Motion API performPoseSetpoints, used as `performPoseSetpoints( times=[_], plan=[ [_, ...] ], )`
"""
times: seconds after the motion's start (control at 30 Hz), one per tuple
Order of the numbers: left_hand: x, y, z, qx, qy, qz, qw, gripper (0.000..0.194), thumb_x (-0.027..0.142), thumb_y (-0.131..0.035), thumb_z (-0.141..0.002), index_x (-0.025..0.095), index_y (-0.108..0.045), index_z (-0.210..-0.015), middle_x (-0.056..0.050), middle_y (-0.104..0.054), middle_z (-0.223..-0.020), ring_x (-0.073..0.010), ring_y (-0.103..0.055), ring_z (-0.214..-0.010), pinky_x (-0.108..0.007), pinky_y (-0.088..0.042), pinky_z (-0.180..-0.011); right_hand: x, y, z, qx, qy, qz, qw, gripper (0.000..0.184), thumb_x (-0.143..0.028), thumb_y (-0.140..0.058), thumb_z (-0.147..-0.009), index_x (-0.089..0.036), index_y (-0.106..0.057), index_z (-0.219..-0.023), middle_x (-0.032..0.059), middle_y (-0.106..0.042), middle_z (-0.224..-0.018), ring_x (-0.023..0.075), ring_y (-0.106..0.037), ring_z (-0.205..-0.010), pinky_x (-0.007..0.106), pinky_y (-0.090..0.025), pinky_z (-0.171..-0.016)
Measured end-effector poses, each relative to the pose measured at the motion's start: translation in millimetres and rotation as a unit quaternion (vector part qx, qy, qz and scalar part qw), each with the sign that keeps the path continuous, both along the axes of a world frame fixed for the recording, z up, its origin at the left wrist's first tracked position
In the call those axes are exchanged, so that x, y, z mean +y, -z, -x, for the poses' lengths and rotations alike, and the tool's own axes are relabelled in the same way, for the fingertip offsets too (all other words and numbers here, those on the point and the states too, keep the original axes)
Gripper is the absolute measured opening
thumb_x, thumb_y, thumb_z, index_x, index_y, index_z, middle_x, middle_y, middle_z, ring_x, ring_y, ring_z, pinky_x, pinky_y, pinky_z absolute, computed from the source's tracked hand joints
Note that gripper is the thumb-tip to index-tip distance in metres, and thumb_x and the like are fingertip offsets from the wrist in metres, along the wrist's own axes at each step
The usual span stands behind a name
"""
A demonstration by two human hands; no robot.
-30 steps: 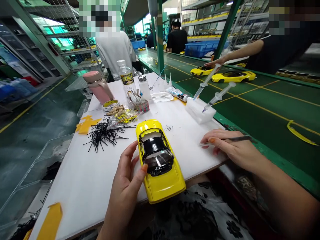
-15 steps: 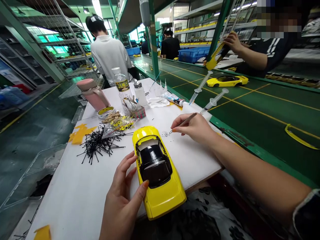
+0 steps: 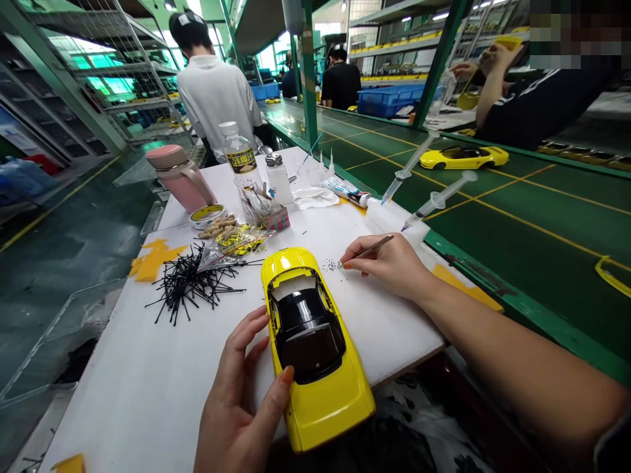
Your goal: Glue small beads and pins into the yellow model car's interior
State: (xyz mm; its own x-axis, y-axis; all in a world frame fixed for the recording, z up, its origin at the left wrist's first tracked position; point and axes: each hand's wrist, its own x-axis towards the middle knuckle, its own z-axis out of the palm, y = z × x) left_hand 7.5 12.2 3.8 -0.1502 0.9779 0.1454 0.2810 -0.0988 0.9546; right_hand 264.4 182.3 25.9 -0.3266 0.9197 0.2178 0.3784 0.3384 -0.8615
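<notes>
A yellow model car (image 3: pixel 315 387) with a black roof lies on the white work table (image 3: pixel 162 368), its rear hanging over the near edge. My left hand (image 3: pixel 241 407) rests against the car's left side, thumb on the roof edge, fingers curved. My right hand (image 3: pixel 389 263) pinches thin metal tweezers (image 3: pixel 367 250). Their tip points down at a small scatter of tiny black parts (image 3: pixel 329 265) just right of the car's front.
A pile of thin black rods (image 3: pixel 190 282), a snack bag (image 3: pixel 236 240), a pink flask (image 3: pixel 180 177), a water bottle (image 3: pixel 239 154), a glue tube (image 3: pixel 348 190) and two syringes (image 3: pixel 436 197) stand behind. A green conveyor (image 3: pixel 517 217) at right carries another yellow car (image 3: pixel 463 157). Other people work beyond.
My right hand has swung left from the table's right edge to the tiny black parts with the tweezers. The left hand stays on the car. A co-worker across the belt lifted a hand.
</notes>
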Motion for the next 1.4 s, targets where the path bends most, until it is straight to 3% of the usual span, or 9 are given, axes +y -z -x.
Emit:
performPoseSetpoints(
  times=[0.87, 1.1, 1.4],
  plan=[
    [0.5, 3.6, -0.5, 0.017, 0.001, 0.005, 1.0, 0.045, 0.043, -0.069, -0.097, 0.043, -0.057, -0.141, 0.0, -0.053, -0.157, -0.0291, -0.054, -0.143, -0.047, -0.045, -0.121, 1.3, 1.5, -1.3, 0.001, 0.001, -0.002, 1.0, 0.016, -0.031, -0.076, -0.079, -0.016, -0.078, -0.082, 0.0062, -0.078, -0.081, 0.0158, -0.067, -0.065, 0.028, -0.053, -0.058],
    [0.6, 4.5, -0.8, 0.018, 0.003, -0.003, 1.0, 0.046, 0.043, -0.068, -0.098, 0.044, -0.056, -0.142, 0.001, -0.052, -0.158, -0.0278, -0.053, -0.144, -0.042, -0.046, -0.12, 1.6, 1.9, -0.6, -0.006, 0.006, -0.003, 1.0, 0.016, -0.032, -0.075, -0.079, -0.016, -0.078, -0.081, 0.0058, -0.078, -0.081, 0.0164, -0.067, -0.065, 0.029, -0.053, -0.058],
    [0.1, 2.0, -3.0, -0.004, -0.005, 0.01, 1.0, 0.047, 0.046, -0.071, -0.096, 0.043, -0.057, -0.141, 0.0, -0.053, -0.156, -0.0294, -0.055, -0.141, -0.049, -0.042, -0.124, 0.0, -6.5, -3.1, 0.046, 0.027, 0.022, 0.998, 0.019, -0.033, -0.079, -0.073, -0.014, -0.077, -0.08, 0.0086, -0.078, -0.081, 0.0156, -0.065, -0.059, 0.026, -0.052, -0.053]
  ],
)
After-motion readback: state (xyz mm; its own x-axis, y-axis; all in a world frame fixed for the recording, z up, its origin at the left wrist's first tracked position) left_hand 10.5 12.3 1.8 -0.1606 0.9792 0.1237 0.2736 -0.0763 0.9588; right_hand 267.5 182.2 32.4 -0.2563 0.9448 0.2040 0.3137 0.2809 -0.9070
